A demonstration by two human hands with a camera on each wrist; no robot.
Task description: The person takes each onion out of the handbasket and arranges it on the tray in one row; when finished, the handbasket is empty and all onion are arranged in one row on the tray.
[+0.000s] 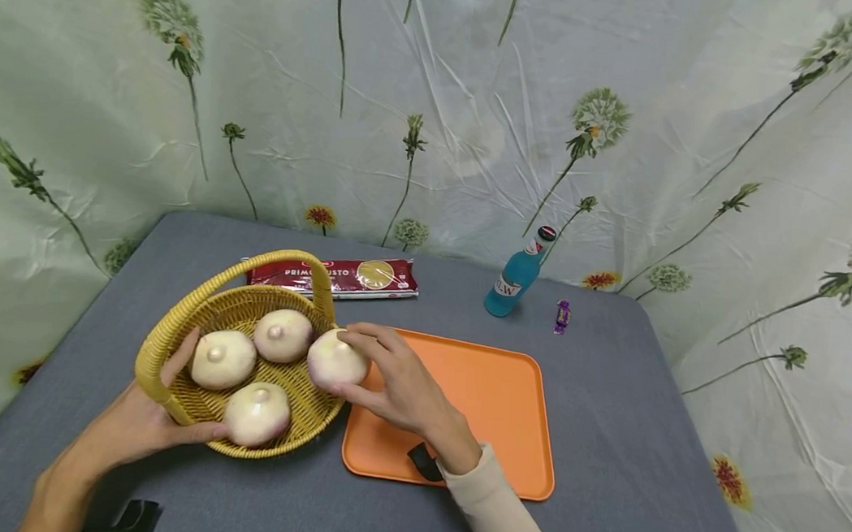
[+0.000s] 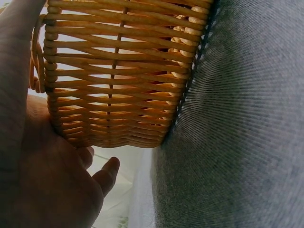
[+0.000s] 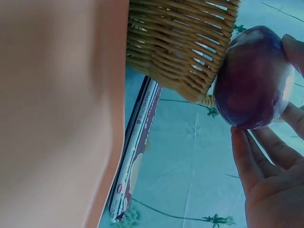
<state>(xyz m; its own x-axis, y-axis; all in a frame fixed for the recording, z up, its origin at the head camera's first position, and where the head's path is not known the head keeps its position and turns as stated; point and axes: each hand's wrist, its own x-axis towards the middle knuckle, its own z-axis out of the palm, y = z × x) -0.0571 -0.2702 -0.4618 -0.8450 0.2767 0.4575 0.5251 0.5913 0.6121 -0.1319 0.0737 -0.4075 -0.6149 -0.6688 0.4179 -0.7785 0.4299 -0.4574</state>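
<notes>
Right hand (image 1: 404, 387): our fingers are curled round one turnip (image 1: 336, 361), right at the basket (image 1: 172, 340) rim by the orange tray (image 1: 492, 384).
Left hand (image 1: 141, 419): wrapped on the basket's near edge, thumb along the rim.
In the basket: three more turnips (image 1: 258, 370).

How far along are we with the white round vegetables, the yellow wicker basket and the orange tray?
Nothing rests on the flat orange plastic tray yet. In hand: the right hand grips one white round vegetable at the rim of the yellow wicker basket, while the left hand holds the basket's side. Left: three more white round vegetables lie inside the basket.
</notes>
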